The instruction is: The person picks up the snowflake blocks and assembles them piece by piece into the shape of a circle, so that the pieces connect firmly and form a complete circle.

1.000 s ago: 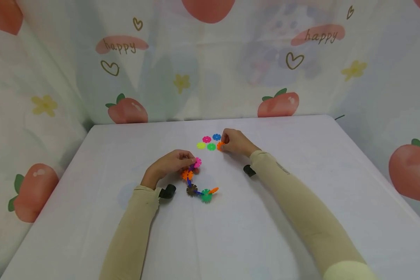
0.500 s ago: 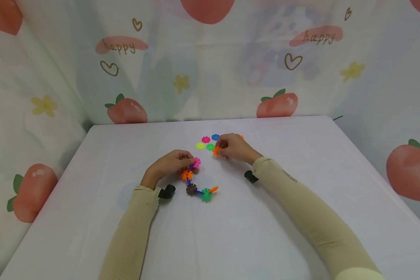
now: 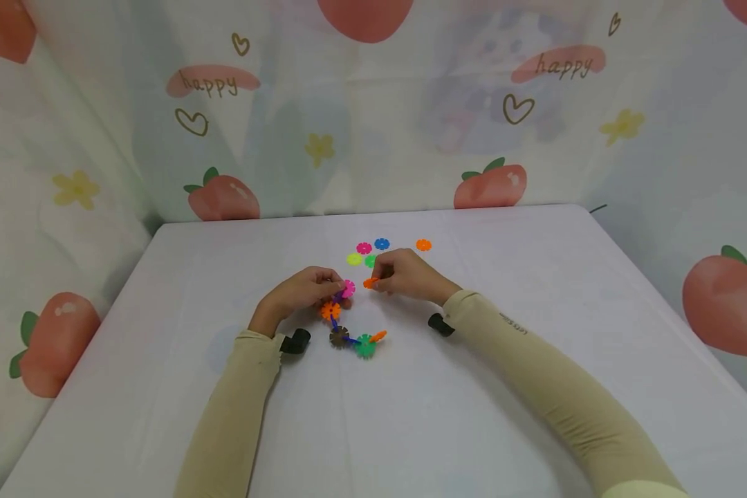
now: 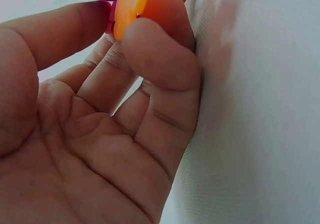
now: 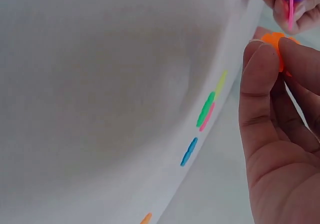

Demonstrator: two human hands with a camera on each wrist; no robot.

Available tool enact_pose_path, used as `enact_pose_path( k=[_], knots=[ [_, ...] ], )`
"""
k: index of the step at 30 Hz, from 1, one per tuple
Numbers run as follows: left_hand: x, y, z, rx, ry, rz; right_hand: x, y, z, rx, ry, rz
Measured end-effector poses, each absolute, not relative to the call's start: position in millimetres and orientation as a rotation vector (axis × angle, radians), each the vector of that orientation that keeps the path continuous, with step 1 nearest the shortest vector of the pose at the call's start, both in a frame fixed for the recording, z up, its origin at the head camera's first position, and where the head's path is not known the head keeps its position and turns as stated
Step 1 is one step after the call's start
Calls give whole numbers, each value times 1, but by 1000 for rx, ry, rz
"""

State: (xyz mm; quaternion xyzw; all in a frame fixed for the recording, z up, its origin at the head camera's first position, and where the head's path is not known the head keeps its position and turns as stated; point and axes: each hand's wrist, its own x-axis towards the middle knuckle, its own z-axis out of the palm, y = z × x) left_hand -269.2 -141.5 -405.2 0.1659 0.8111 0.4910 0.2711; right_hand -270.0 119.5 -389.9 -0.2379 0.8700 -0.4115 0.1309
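Observation:
My left hand (image 3: 299,289) pinches the pink snowflake disc (image 3: 349,288) at the upper end of a linked chain. Down from it run purple, orange (image 3: 330,310), blue, brown (image 3: 339,337) and green (image 3: 365,346) discs, with an orange one edge-on at the far end. Close by on the right, my right hand (image 3: 411,274) holds a separate orange disc (image 3: 369,283) between thumb and fingers, a small gap from the pink one. In the left wrist view, fingers surround the chain's orange disc (image 4: 131,6). The right wrist view shows the separate orange disc (image 5: 272,40) in the fingertips.
Loose discs lie flat beyond the hands: pink (image 3: 364,248), blue (image 3: 382,244), yellow (image 3: 354,259) and a green one (image 3: 370,261) partly behind the right hand. Another orange disc (image 3: 423,245) lies apart to their right. A printed curtain (image 3: 348,173) hangs behind the white table (image 3: 504,415).
My right hand has picked the orange disc from the loose group and carried it left and nearer, towards the pink disc. It turned more edge-on. The left hand has stayed in place.

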Motion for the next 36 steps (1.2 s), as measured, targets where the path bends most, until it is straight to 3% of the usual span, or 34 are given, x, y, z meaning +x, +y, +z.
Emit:
enact_pose_path(
  k=[36],
  knots=[
    [-269, -137, -406, 419, 2182, 1333, -264, 102, -394, -850, 2583, -1182]
  ],
)
